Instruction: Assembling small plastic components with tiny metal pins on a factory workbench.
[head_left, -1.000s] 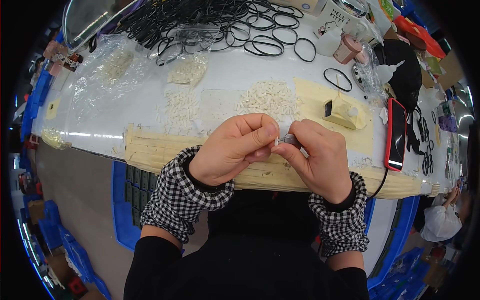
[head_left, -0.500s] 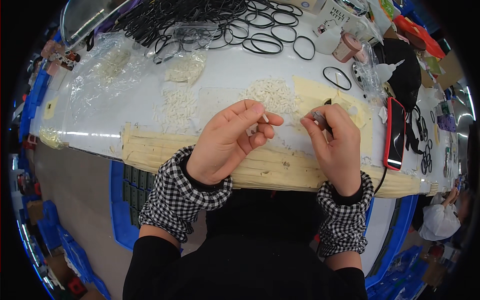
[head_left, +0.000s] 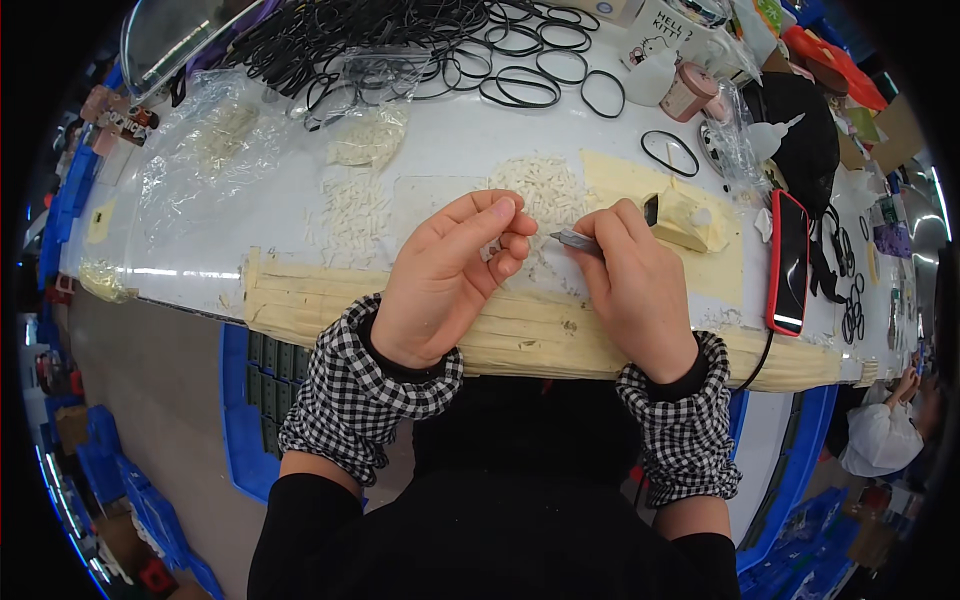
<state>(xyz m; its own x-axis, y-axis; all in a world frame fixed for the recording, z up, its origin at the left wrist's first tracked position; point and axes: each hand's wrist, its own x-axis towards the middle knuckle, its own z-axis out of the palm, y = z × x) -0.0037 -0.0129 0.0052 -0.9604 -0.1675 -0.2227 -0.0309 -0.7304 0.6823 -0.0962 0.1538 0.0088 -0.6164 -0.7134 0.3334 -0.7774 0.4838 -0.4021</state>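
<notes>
Thumb and index finger of my left hand [head_left: 440, 265] are pinched together above the near part of the table; whatever sits between the fingertips is hidden. Just to its right, my right hand [head_left: 640, 285] is closed round a slim grey pointed tool [head_left: 580, 242], its tip turned toward the left fingertips without touching them. Behind both hands lies a pile of short white tube-like pieces [head_left: 545, 180]. Further left, more such white pieces [head_left: 355, 215] are scattered near a clear bag [head_left: 368, 138] holding similar pieces.
A tape-covered yellow block [head_left: 685, 225] stands on a yellow sheet [head_left: 725, 270] at the right. Beyond it lies a red-framed phone [head_left: 788, 262] with a cable. Black rubber rings [head_left: 520, 88] cover the back. Yellow tape [head_left: 500, 330] lines the front edge; blue crates [head_left: 240, 430] stand below.
My right hand has moved left with the grey tool, closer to the left hand, uncovering the yellow block. The small white piece seen at my left fingertips no longer shows.
</notes>
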